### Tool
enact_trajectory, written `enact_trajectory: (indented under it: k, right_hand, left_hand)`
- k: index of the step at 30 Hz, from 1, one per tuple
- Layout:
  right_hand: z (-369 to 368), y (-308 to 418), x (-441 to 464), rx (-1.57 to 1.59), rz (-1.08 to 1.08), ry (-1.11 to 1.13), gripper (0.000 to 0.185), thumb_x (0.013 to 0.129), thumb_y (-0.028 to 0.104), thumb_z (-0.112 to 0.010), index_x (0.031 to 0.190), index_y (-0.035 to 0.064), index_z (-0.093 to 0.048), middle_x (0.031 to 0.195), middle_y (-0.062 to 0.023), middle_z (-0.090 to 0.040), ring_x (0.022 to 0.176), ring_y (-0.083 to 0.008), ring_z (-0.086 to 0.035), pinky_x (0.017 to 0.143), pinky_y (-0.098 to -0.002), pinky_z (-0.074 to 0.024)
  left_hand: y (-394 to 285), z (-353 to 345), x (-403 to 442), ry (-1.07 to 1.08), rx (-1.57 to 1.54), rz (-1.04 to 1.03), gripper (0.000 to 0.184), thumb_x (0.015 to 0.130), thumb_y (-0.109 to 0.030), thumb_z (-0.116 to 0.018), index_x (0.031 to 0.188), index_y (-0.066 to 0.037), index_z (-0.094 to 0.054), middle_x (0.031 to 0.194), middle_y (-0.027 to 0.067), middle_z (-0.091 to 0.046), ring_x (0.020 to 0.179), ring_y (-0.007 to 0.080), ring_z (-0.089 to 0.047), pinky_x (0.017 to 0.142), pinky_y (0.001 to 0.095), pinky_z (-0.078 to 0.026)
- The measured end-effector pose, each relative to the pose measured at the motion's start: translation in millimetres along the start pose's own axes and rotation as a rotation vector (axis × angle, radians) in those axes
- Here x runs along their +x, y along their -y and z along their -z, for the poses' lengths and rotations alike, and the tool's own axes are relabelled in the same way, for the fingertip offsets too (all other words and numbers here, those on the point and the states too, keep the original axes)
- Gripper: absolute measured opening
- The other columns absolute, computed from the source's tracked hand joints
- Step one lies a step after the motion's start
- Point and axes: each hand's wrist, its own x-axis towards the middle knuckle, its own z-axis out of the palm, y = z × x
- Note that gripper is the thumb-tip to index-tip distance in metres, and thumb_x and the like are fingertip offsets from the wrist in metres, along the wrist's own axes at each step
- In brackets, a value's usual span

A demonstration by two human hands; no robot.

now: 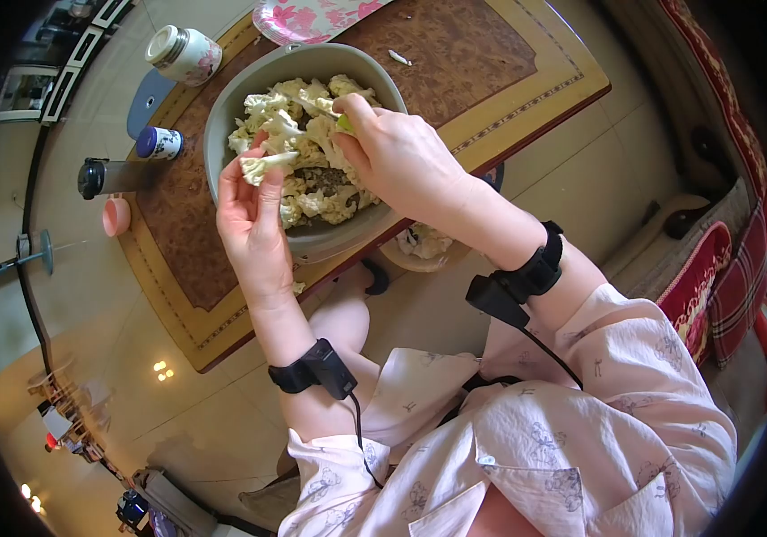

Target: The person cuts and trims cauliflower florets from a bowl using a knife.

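Note:
My left hand (253,210) pinches a cauliflower floret (267,167) between thumb and fingers, its pale stem pointing right. Close by on the right, my right hand (401,152) is closed around a small yellow-green object (345,123); the fingers cover most of it, so its kind does not show. Both hands are over a large grey basin (222,98) on the table. Broken cauliflower pieces (321,206) fill much of the basin, with a dark speckled patch among them near the front.
The basin stands on a brown patterned table (473,63). Around it are a floral tray (312,20), a white-lidded jar (184,55), a blue-lidded jar (159,143), a dark-capped bottle (119,177) and a pink cup (116,216). Below the table edge, another bowl (419,255) holds pale scraps.

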Motion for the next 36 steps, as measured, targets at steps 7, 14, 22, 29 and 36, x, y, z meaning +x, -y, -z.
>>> enact_trajectory:
  k: [7, 14, 22, 29, 36]
  right_hand:
    - [11, 0, 8, 0.405, -0.054, -0.063, 0.028, 0.092, 0.023, -0.065, 0.099, -0.0031, -0.055, 0.071, -0.0219, -0.063, 0.069, -0.0418, -0.064, 0.060, -0.0461, -0.0486]
    - [13, -18, 12, 0.488, -0.176, -0.108, 0.022, 0.095, 0.016, -0.066, 0.112, 0.0023, -0.062, 0.084, -0.0065, -0.068, 0.079, -0.0085, -0.063, 0.073, -0.0280, -0.0516]
    - [16, -25, 11, 0.472, -0.182, -0.174, 0.024, 0.088, 0.018, -0.068, 0.106, 0.0030, -0.063, 0.079, -0.0153, -0.068, 0.071, -0.0288, -0.067, 0.069, -0.0371, -0.0520]
    - [34, -59, 19, 0.478, -0.289, -0.220, 0.026, 0.089, 0.021, -0.068, 0.108, 0.0026, -0.064, 0.086, -0.0169, -0.070, 0.080, -0.0261, -0.070, 0.074, -0.0368, -0.0535]
    - [48, -55, 13, 0.559, -0.312, -0.221, 0.022, 0.088, 0.019, -0.066, 0.101, 0.0019, -0.063, 0.084, -0.0188, -0.069, 0.079, -0.0298, -0.069, 0.073, -0.0395, -0.0528]
  left_hand:
    - [-7, -1, -6, -0.001, -0.165, 0.190, 0.027, 0.097, -0.014, -0.065, 0.120, -0.003, -0.059, 0.120, 0.0086, -0.061, 0.111, 0.0172, -0.060, 0.096, 0.0325, -0.050]
    - [-3, 32, 6, -0.160, -0.274, 0.161, 0.024, 0.099, -0.017, -0.061, 0.117, -0.002, -0.057, 0.106, 0.0093, -0.064, 0.098, 0.0190, -0.063, 0.086, 0.0299, -0.052]
    - [-2, 11, 11, -0.090, 0.289, -0.068, 0.030, 0.102, -0.020, -0.057, 0.123, 0.000, -0.060, 0.126, 0.0127, -0.063, 0.118, 0.0159, -0.059, 0.104, 0.0300, -0.043]
    - [8, -10, 74, -0.022, 0.922, -0.371, 0.031, 0.091, -0.009, -0.065, 0.121, -0.002, -0.063, 0.120, 0.0140, -0.067, 0.112, 0.0246, -0.063, 0.100, 0.0351, -0.047]
    - [9, -30, 150, 0.436, 1.754, -0.014, 0.048, 0.069, -0.021, -0.080, 0.112, -0.006, -0.064, 0.110, 0.0146, -0.070, 0.109, 0.0315, -0.064, 0.098, 0.0426, -0.046]
